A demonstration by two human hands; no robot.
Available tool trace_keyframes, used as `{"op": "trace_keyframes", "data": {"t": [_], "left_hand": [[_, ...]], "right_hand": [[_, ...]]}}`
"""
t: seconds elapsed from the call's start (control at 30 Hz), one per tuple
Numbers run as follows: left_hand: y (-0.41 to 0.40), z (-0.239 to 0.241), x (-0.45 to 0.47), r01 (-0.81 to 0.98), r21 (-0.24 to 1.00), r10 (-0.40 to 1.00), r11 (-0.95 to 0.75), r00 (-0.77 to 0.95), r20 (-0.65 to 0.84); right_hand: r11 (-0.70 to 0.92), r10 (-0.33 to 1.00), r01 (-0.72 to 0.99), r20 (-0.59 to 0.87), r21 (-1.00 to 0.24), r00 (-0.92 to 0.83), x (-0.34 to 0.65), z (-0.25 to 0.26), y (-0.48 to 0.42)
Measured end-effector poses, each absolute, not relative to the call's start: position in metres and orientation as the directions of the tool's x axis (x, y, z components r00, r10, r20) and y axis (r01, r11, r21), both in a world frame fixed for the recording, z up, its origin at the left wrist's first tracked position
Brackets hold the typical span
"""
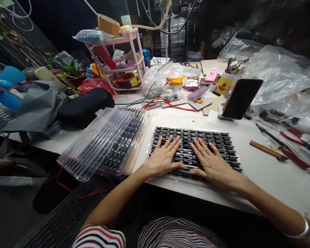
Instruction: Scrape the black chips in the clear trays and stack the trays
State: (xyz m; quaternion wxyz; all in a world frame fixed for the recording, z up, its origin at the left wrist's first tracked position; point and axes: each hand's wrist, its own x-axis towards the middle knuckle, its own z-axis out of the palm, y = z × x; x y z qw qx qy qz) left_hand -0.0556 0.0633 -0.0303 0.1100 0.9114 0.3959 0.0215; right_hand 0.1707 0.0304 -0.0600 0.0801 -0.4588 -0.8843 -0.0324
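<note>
A clear plastic tray (179,178) filled with rows of small black circuit boards (223,144) lies flat on the white table before me. My left hand (165,156) rests palm down on the left half of the boards, fingers stretched and spread. On the right half lies my right hand (209,160), also flat with fingers apart. The two thumbs point toward each other near the tray's front edge. Parts of the boards are hidden under both palms.
To the left are stacked clear trays (93,137), some holding black boards. A phone (241,100) leans upright at the back right. A wooden-handled blade (267,150) and red-handled pliers (299,141) lie right. Behind stand a pink rack (134,62) and a yellow mug (223,82).
</note>
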Motion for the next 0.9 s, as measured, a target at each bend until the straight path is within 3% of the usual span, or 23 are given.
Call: {"op": "trace_keyframes", "data": {"t": [0.17, 0.43, 0.63, 0.8, 0.9], "left_hand": [[0.067, -0.026, -0.064, 0.716, 0.290, 0.737, -0.635, 0.674, -0.051], [0.058, -0.030, -0.119, 0.804, 0.490, 0.934, -0.336, 0.350, 0.067], [0.026, -0.045, -0.135, 0.834, 0.457, 0.946, -0.308, 0.318, 0.057], [0.015, -0.049, -0.134, 0.852, 0.398, 0.930, -0.340, 0.367, 0.009], [0.015, -0.050, -0.134, 0.849, 0.375, 0.915, -0.373, 0.403, -0.003]], "right_hand": [[0.571, 0.810, 0.821, 0.173, -0.018, -0.560, 0.164, -0.056, 0.024], [0.588, 0.808, 0.806, 0.096, -0.063, -0.582, 0.144, -0.054, 0.040], [0.651, 0.746, 0.759, 0.183, -0.005, -0.640, 0.138, -0.052, 0.036], [0.757, 0.627, 0.652, 0.235, 0.043, -0.743, 0.114, -0.054, 0.006], [0.757, 0.623, 0.651, 0.243, 0.052, -0.743, 0.106, -0.057, -0.007]]}}
